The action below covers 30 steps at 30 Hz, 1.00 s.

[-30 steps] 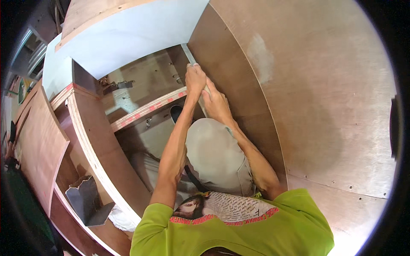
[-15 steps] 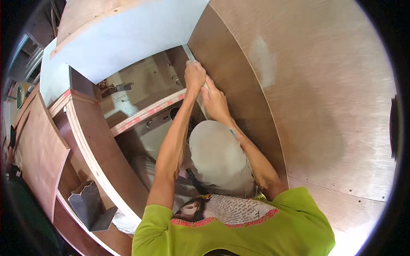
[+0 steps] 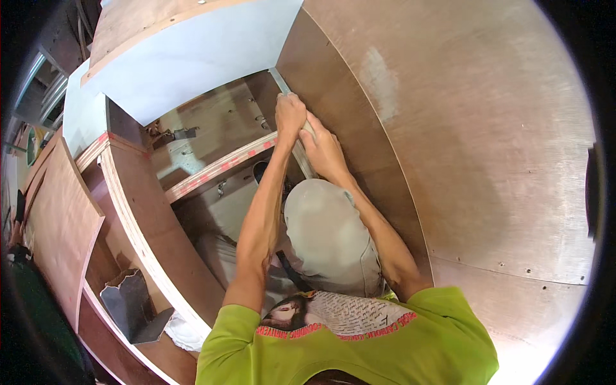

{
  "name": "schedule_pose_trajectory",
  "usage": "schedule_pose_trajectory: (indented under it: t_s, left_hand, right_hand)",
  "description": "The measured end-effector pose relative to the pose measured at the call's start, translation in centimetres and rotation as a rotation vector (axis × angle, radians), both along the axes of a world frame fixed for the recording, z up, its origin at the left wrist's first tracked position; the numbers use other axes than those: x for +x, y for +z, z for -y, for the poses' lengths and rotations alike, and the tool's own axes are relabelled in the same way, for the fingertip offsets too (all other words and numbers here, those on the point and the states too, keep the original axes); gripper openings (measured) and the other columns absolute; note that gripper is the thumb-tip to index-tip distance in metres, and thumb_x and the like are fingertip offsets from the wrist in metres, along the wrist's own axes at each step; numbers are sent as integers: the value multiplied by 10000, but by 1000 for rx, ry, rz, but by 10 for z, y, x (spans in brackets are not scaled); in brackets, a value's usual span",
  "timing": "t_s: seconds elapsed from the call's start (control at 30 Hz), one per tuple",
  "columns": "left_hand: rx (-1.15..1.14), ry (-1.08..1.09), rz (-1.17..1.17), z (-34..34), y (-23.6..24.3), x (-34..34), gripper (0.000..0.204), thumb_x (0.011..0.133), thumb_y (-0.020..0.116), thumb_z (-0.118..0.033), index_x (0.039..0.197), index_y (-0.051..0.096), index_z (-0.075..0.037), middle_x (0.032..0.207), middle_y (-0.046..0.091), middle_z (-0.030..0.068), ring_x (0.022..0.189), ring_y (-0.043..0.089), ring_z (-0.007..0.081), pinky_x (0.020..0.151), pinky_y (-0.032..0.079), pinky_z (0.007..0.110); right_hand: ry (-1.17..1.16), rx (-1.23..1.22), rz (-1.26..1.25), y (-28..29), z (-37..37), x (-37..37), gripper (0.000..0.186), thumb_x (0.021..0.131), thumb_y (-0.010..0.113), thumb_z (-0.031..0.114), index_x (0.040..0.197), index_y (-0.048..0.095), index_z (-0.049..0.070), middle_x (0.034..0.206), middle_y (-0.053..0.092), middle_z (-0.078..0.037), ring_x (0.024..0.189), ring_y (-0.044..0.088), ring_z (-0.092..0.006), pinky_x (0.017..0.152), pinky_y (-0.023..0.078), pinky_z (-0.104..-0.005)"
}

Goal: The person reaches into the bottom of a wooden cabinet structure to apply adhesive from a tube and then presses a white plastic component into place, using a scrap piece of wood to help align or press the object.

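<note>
A broad plywood panel (image 3: 468, 154) curved up along the right, larger than the darker brown side panel (image 3: 350, 122) that stood just inside it. Across the top ran a white-faced board (image 3: 199, 58), and at left a plywood upright (image 3: 160, 218) showed its layered edge. Between upright and side panel lay a red-marked crosspiece (image 3: 221, 167), below the white-faced board. The person's trousered knee (image 3: 327, 224) bulged up near the hands. Smaller than these, a pale strip (image 3: 278, 79) ran along the foot of the side panel, passing beneath both hands. The left hand (image 3: 290, 115) was farther along it, its fingers (image 3: 283, 98) curled down and apparently clenched around it; the right hand (image 3: 325, 153) sat just behind, thumb forward, and how tightly its fingers closed could not be told, their undersides being hidden. The strip seemed stiff, light and narrow, probably wood, likely dry rather than slippery and not fragile, though its edges might splinter. Its long sides looked the best place to hold, with the two hands set apart.
</note>
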<state>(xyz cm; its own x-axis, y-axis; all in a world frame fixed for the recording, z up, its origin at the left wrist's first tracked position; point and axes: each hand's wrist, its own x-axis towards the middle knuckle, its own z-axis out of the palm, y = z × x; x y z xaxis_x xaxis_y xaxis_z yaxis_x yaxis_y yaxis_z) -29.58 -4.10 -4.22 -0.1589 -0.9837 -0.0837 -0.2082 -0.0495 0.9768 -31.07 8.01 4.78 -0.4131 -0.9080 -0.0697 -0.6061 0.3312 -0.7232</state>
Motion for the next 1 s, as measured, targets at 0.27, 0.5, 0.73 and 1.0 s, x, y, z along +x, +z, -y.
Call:
schedule_pose_trajectory:
  t_s: [0.27,0.5,0.73,1.0]
  left_hand:
    - [156,-16,-174,-18,29,15,388,921,367,-239,924,533,111,893,598,360,922,586,491,805,433,504]
    - [73,-43,-76,6,4,-1,414,916,370,-252,928,539,125,920,590,372,948,569,505,836,421,493]
    - [-113,-42,38,33,-73,25,380,921,423,-303,972,554,50,903,625,268,855,618,377,772,452,429]
    - [295,110,-651,73,-41,15,320,943,464,-161,1206,494,18,1204,563,157,993,582,228,815,481,424]
  right_hand:
    - [50,-42,-136,-4,-7,-3,491,892,506,150,1362,393,61,949,620,-304,889,591,-473,780,458,-524]
    - [3,-53,-85,-5,7,-5,484,894,504,151,1358,395,64,962,619,-298,907,580,-478,788,455,-522]
    - [86,-84,-12,-35,-2,-5,500,918,486,205,1383,362,69,1161,564,-294,1077,540,-455,902,429,-483]
    - [80,116,153,-48,-13,-10,500,911,501,223,1367,398,48,1187,559,-288,1110,538,-432,934,425,-434]
